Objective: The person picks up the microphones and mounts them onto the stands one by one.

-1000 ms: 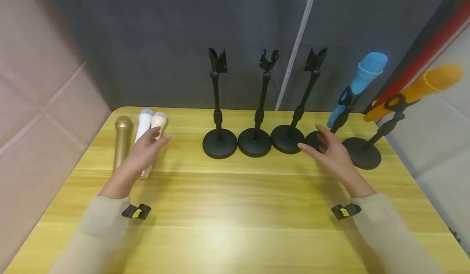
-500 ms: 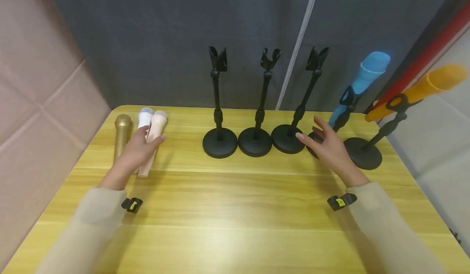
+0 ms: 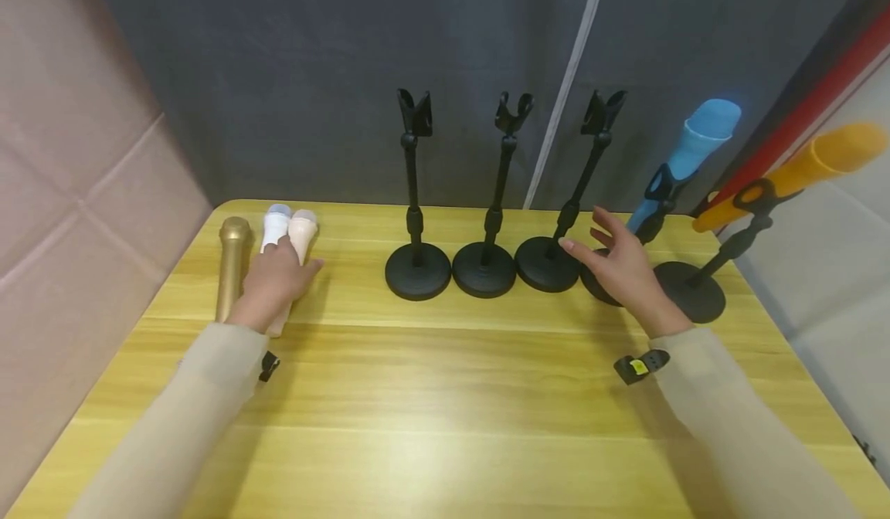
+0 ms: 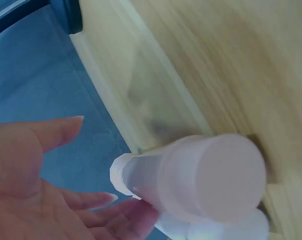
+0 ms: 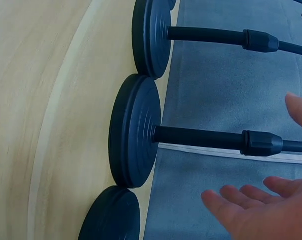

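Note:
At the left of the table, my left hand (image 3: 274, 278) is over a white microphone (image 3: 275, 227) and a pale pink microphone (image 3: 302, 232), which lie side by side. In the left wrist view the thumb stands apart and the fingertips are right at the side of the pink microphone (image 4: 225, 180). A gold microphone (image 3: 231, 268) lies just left of this hand. My right hand (image 3: 626, 268), thumb and fingers spread with nothing between them, hovers by the third black microphone stand (image 3: 548, 266) and overlaps the base of the fourth.
Two more bare stands, one at the middle (image 3: 417, 272) and one beside it (image 3: 484, 270), continue the row. At the right, stands carry a blue microphone (image 3: 695, 144) and an orange microphone (image 3: 813, 162). A grey partition (image 3: 313, 79) rises behind the wooden table (image 3: 445, 395).
My left hand has turned and come down over the white and pink microphones, its wrist camera swinging partly out of sight. The right hand has drifted slightly away toward the stands, still spread.

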Demonstrator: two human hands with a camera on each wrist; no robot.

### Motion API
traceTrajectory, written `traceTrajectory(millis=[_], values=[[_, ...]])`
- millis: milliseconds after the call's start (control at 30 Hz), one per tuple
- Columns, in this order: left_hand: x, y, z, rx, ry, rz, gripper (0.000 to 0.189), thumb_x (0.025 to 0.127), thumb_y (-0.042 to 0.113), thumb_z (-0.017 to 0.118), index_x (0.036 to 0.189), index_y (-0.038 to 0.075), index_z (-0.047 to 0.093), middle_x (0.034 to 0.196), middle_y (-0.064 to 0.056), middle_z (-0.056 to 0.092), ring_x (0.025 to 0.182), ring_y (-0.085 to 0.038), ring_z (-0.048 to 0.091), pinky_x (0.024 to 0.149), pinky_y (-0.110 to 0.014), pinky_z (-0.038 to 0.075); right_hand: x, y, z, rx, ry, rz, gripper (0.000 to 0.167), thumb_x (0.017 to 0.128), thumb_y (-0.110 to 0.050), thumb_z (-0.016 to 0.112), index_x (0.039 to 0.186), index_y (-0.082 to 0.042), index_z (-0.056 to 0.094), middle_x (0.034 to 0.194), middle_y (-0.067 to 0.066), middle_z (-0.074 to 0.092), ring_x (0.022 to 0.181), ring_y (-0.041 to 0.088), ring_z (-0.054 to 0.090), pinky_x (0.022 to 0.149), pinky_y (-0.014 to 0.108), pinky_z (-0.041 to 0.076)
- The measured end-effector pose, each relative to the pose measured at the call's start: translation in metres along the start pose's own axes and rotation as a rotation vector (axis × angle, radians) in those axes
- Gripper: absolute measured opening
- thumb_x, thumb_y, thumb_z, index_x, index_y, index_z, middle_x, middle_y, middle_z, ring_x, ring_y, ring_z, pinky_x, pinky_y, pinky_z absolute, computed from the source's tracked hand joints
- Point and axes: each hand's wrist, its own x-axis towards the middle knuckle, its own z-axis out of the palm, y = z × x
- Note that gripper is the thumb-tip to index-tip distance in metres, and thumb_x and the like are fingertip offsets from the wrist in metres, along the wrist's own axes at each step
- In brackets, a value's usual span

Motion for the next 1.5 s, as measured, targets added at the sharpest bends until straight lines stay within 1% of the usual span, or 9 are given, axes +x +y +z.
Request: traceTrajectory(millis=[233, 333, 467, 567, 767, 967, 1133, 1400, 1500], values=[[0.014, 0.001, 0.008, 0.055, -0.018, -0.047, 0.079, 0.102, 0.037, 0.052, 0.144, -0.021, 0.022, 0.131, -0.044, 0.042, 0.118, -0.059, 0.045, 0.090, -0.065, 0.046, 0.005, -0.004, 0.004, -0.007, -0.004, 0.016, 0.100, 0.093, -0.058, 0.064, 0.164, -0.012, 0.012, 0.170, 0.012, 0.018, 0.152, 0.039, 0.030, 0.116, 0.058, 0.037], [0.020, 0.002, 0.009, 0.049, 0.000, -0.066, 0.065, 0.100, 0.028, 0.054, 0.137, -0.021, 0.034, 0.125, -0.041, 0.048, 0.111, -0.055, 0.053, 0.082, -0.061, 0.051, 0.007, -0.005, 0.005, 0.007, 0.008, 0.015, 0.099, 0.093, -0.060, 0.062, 0.163, -0.011, 0.013, 0.169, 0.013, 0.019, 0.152, 0.039, 0.031, 0.116, 0.057, 0.038], [0.028, 0.004, 0.009, 0.059, 0.016, -0.073, 0.038, 0.095, 0.008, 0.049, 0.123, -0.018, 0.052, 0.117, -0.039, 0.056, 0.104, -0.052, 0.061, 0.074, -0.058, 0.054, 0.013, -0.008, 0.006, 0.046, 0.025, -0.007, 0.093, 0.098, -0.063, 0.051, 0.164, -0.014, 0.009, 0.169, 0.013, 0.020, 0.153, 0.037, 0.029, 0.119, 0.057, 0.033], [0.032, 0.003, 0.009, 0.080, 0.016, -0.061, 0.032, 0.091, -0.001, 0.045, 0.117, -0.016, 0.057, 0.114, -0.039, 0.059, 0.103, -0.052, 0.062, 0.072, -0.058, 0.055, 0.018, -0.010, 0.007, 0.086, 0.039, -0.027, 0.087, 0.100, -0.064, 0.045, 0.164, -0.018, 0.007, 0.169, 0.011, 0.021, 0.154, 0.034, 0.028, 0.121, 0.055, 0.030], [0.034, 0.003, 0.007, 0.082, 0.017, -0.066, 0.030, 0.088, 0.000, 0.050, 0.114, -0.014, 0.057, 0.111, -0.038, 0.062, 0.101, -0.050, 0.063, 0.073, -0.056, 0.055, 0.030, -0.014, 0.017, 0.082, 0.131, -0.098, 0.072, 0.103, -0.055, 0.048, 0.158, -0.011, 0.033, 0.162, 0.018, 0.036, 0.146, 0.040, 0.041, 0.117, 0.057, 0.037], [0.035, 0.002, 0.005, 0.069, -0.006, -0.075, 0.031, 0.085, 0.003, 0.056, 0.112, -0.013, 0.056, 0.108, -0.037, 0.062, 0.098, -0.049, 0.064, 0.071, -0.055, 0.055, 0.042, -0.009, 0.029, 0.054, 0.219, -0.169, 0.048, 0.107, -0.042, 0.047, 0.136, -0.004, 0.055, 0.135, 0.021, 0.063, 0.129, 0.038, 0.060, 0.107, 0.053, 0.048], [0.036, 0.005, 0.005, 0.056, -0.017, -0.090, 0.032, 0.087, 0.003, 0.054, 0.113, -0.014, 0.056, 0.109, -0.037, 0.063, 0.098, -0.048, 0.064, 0.073, -0.054, 0.055, 0.046, -0.001, 0.032, 0.045, 0.254, -0.208, 0.041, 0.108, -0.038, 0.047, 0.124, -0.003, 0.058, 0.123, 0.020, 0.068, 0.123, 0.036, 0.064, 0.100, 0.050, 0.051], [0.036, 0.007, 0.008, 0.122, -0.058, -0.148, 0.039, 0.089, 0.013, 0.056, 0.118, -0.013, 0.056, 0.118, -0.036, 0.063, 0.107, -0.048, 0.064, 0.087, -0.058, 0.054, 0.042, 0.003, 0.033, 0.031, 0.260, -0.234, 0.042, 0.108, -0.040, 0.045, 0.122, -0.003, 0.059, 0.118, 0.020, 0.070, 0.115, 0.035, 0.068, 0.092, 0.036, 0.050], [0.038, 0.005, 0.008, 0.131, -0.070, -0.146, 0.041, 0.090, 0.016, 0.056, 0.120, -0.013, 0.056, 0.120, -0.035, 0.062, 0.110, -0.048, 0.063, 0.090, -0.059, 0.052, 0.039, 0.005, 0.034, 0.023, 0.261, -0.246, 0.042, 0.108, -0.040, 0.045, 0.121, -0.003, 0.059, 0.117, 0.019, 0.070, 0.114, 0.035, 0.068, 0.093, 0.037, 0.051]])
